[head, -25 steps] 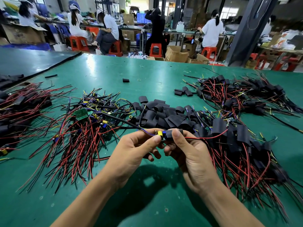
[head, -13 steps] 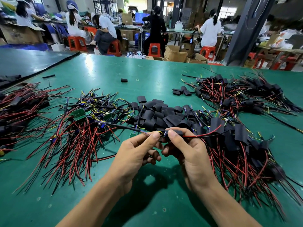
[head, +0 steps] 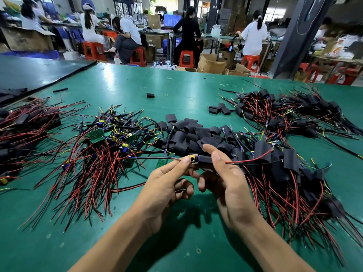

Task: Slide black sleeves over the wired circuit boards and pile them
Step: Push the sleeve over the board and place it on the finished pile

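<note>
My left hand (head: 167,185) pinches the yellow-capped end of a wired circuit board (head: 193,159) just above the green table (head: 127,83). My right hand (head: 225,183) grips the black sleeve (head: 206,159) that covers most of that board, thumb on top. Red and black wires trail right from the sleeve. A heap of bare boards with red and black wires (head: 102,150) lies to the left. Loose black sleeves (head: 192,134) are heaped straight ahead. A pile of sleeved boards (head: 279,169) sits to the right.
Another pile of sleeved boards (head: 290,112) lies at the far right, and a tangle of wired pieces (head: 21,132) at the left edge. A single sleeve (head: 150,95) rests mid-table. Several people sit on red stools (head: 186,57) at benches beyond the table.
The board's yellow end shows again beside the sleeve, and my right thumb and fingers have spread wider over the sleeve. Both hands stay in about the same place.
</note>
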Motion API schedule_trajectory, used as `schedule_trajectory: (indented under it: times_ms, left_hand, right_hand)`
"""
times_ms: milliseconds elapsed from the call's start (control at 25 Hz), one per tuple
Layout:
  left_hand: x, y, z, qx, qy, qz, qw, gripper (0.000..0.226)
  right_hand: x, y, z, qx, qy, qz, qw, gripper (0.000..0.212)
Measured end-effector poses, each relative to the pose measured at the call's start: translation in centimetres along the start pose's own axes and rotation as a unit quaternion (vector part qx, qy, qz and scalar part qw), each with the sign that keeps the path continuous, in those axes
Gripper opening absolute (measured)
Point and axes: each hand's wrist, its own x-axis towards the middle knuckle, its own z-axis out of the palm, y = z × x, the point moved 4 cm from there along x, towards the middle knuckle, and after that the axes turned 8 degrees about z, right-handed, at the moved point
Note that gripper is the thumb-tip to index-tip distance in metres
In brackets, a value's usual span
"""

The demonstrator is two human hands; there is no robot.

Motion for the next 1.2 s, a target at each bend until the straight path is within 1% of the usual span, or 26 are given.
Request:
schedule_trajectory:
  times_ms: [160, 280, 360, 440, 560, 720, 840, 920, 1080, 1120, 1200]
  left_hand:
    - [0.3, 0.2, -0.5, -0.011, 0.024, 0.006, 1.0, 0.022]
    - [0.5, 0.1, -0.7, -0.006, 0.021, 0.005, 1.0, 0.02]
    - [0.4, 0.0, -0.8, 0.009, 0.011, 0.007, 1.0, 0.021]
    - [0.3, 0.0, -0.8, 0.029, 0.004, 0.008, 1.0, 0.026]
    - [0.2, 0.0, -0.8, 0.074, -0.003, 0.025, 0.997, 0.045]
    - [0.3, 0.2, -0.5, 0.104, -0.032, 0.049, 0.993, 0.029]
    - [0.3, 0.2, -0.5, 0.083, -0.043, 0.05, 0.994, 0.03]
    - [0.3, 0.2, -0.5, 0.077, -0.039, 0.049, 0.995, 0.033]
    - [0.3, 0.0, -0.5, 0.101, -0.029, 0.057, 0.993, 0.027]
    - [0.3, -0.1, -0.5, 0.108, -0.028, 0.061, 0.992, 0.026]
    - [0.2, 0.0, -0.6, 0.114, -0.028, 0.071, 0.991, 0.025]
  right_hand:
    - [0.1, -0.2, -0.3, -0.017, -0.002, -0.019, 1.0, 0.042]
    - [0.1, -0.6, -0.5, -0.047, 0.015, -0.04, 0.998, 0.046]
    - [0.0, -0.7, -0.5, -0.058, 0.02, -0.051, 0.997, 0.043]
    - [-0.1, -0.8, -0.5, -0.071, 0.023, -0.062, 0.995, 0.04]
    - [-0.3, -0.9, -0.5, -0.092, 0.029, -0.075, 0.992, 0.039]
    - [-0.2, -1.1, -0.6, -0.096, 0.035, -0.082, 0.991, 0.03]
    - [-0.2, -0.9, -0.5, -0.073, 0.027, -0.081, 0.994, 0.025]
    - [-0.2, -0.8, -0.4, -0.06, 0.028, -0.073, 0.995, 0.03]
    - [0.1, -0.9, -0.8, -0.06, 0.051, -0.053, 0.996, 0.042]
    - [0.1, -0.9, -0.9, -0.066, 0.056, -0.058, 0.995, 0.04]
    - [0.0, -1.0, -0.9, -0.082, 0.056, -0.075, 0.992, 0.028]
